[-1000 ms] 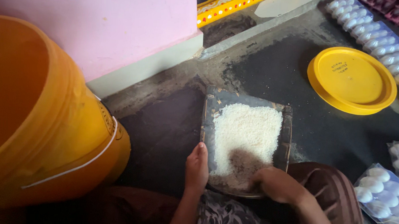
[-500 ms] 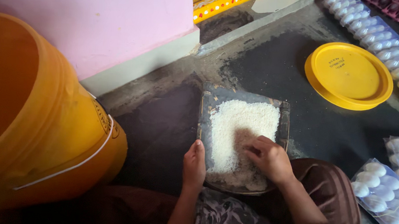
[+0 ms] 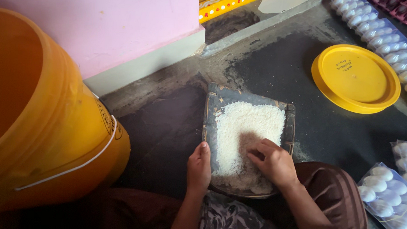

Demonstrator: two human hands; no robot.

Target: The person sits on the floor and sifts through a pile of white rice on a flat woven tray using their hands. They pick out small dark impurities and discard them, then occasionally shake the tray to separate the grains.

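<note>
A flat woven winnowing tray (image 3: 217, 106) lies on the dark floor (image 3: 167, 127), just in front of the person's knees. White rice (image 3: 246, 129) is spread over most of the tray, from the far edge down to the rounded near edge.

The left hand (image 3: 199, 166) rests on the near left rim of the tray. Its fingers (image 3: 203, 148) are together and lie along the rim; whether they truly grip the rim, I cannot tell from this view. The right hand (image 3: 274, 163) is on the rice in the near right part of the tray, palm down. Its fingers (image 3: 258, 150) are bent and slightly apart, with the tips touching the grains; they are not closed around anything.

A big orange bucket (image 3: 54, 123) stands to the left, near the tray but not touching it, in front of a pink wall (image 3: 125, 30). A round yellow lid (image 3: 356, 79) lies flat on the floor to the upper right, well apart from the tray. Clear plastic packs with white oval pieces (image 3: 385, 193) lie at the right edge, beside the person's knee, and more such packs (image 3: 378, 30) are behind the lid.
</note>
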